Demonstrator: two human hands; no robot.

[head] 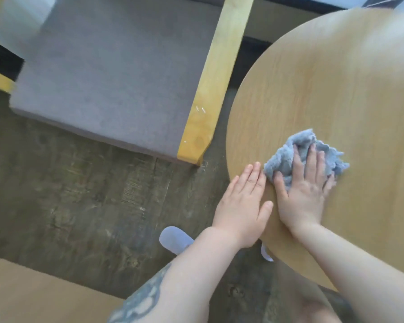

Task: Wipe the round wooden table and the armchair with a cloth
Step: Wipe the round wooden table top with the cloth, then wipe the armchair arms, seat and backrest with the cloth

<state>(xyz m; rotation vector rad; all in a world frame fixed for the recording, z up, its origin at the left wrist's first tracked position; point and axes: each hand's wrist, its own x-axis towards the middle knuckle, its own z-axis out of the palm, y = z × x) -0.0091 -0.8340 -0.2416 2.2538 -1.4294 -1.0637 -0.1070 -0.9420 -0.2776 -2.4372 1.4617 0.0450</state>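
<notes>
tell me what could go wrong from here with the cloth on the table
1. The crumpled blue-grey terry cloth sits near the rim of the round light wooden table, so a stroke toward the person could push it off onto the dark floor.
2. The left hand rests flat right at the table's edge; leaning on it might tip the table, though its base is hidden.
3. The right hand presses a bunched cloth, so it may wipe only a narrow strip.
</notes>
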